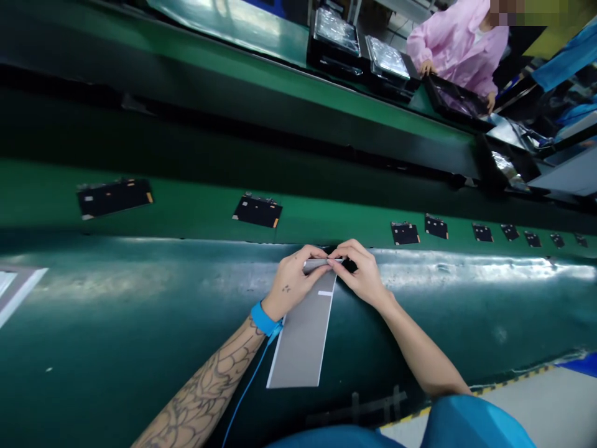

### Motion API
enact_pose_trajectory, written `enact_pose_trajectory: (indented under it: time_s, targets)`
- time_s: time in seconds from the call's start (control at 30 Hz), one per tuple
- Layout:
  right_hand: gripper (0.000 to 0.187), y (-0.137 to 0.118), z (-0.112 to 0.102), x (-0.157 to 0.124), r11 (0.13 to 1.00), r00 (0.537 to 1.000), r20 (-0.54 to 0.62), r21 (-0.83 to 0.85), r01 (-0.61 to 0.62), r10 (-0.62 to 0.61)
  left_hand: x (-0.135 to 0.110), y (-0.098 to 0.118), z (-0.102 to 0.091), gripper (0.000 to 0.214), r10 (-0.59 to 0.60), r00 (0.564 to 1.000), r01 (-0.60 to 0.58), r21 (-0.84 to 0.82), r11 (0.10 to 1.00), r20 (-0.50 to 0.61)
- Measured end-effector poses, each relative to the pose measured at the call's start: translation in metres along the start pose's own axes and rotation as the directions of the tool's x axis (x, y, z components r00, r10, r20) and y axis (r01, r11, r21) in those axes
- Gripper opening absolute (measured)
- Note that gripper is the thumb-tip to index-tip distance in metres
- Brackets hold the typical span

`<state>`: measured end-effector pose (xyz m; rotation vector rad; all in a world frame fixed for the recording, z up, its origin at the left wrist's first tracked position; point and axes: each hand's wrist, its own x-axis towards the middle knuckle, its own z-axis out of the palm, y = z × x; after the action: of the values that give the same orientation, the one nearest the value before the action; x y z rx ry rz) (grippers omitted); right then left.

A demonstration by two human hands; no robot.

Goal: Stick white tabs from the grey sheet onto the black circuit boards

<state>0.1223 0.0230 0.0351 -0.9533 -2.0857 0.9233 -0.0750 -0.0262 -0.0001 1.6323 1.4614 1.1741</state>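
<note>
A long grey strip [303, 339] lies flat on the dark green work surface [116, 330], running away from me. My left hand [291, 281] pinches the strip's far end, fingers closed on it; a blue wrist strap with a cord sits on that wrist. My right hand [362, 274] pinches the same far end from the right, thumb and fingers pressed together. A small white mark shows on the strip just below the hands.
Several small black circuit boards [257, 211] lie in a row on the green conveyor belt [196, 208] beyond the hands. A person in a pink coat [459, 43] handles black trays [454, 98] at the far right. A pale sheet [13, 289] lies at the left edge.
</note>
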Motion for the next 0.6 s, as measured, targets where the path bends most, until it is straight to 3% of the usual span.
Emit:
enact_pose_trajectory:
  time_s: [0.33,0.43,0.53,0.6]
  targets:
    - [0.009,0.008,0.0,-0.004,0.994,0.998,0.055,-0.107,0.031,-0.025,-0.001,-0.001,0.001,0.014,-0.029,1.0,0.029,-0.01,1.0,0.003]
    - [0.009,0.006,0.002,-0.008,0.999,0.999,0.039,-0.054,-0.004,0.006,0.0,0.0,0.0,0.015,-0.04,0.999,0.04,0.0,0.999,0.001]
    - [0.013,0.008,-0.014,-0.008,0.998,0.998,-0.024,0.007,-0.065,0.065,0.0,0.003,-0.001,0.018,-0.039,0.999,0.039,0.02,0.999,0.003]
    - [0.018,0.019,-0.044,-0.003,0.994,0.991,-0.072,-0.006,-0.111,0.11,0.0,0.004,-0.003,0.02,-0.04,0.999,0.039,0.031,0.999,0.006]
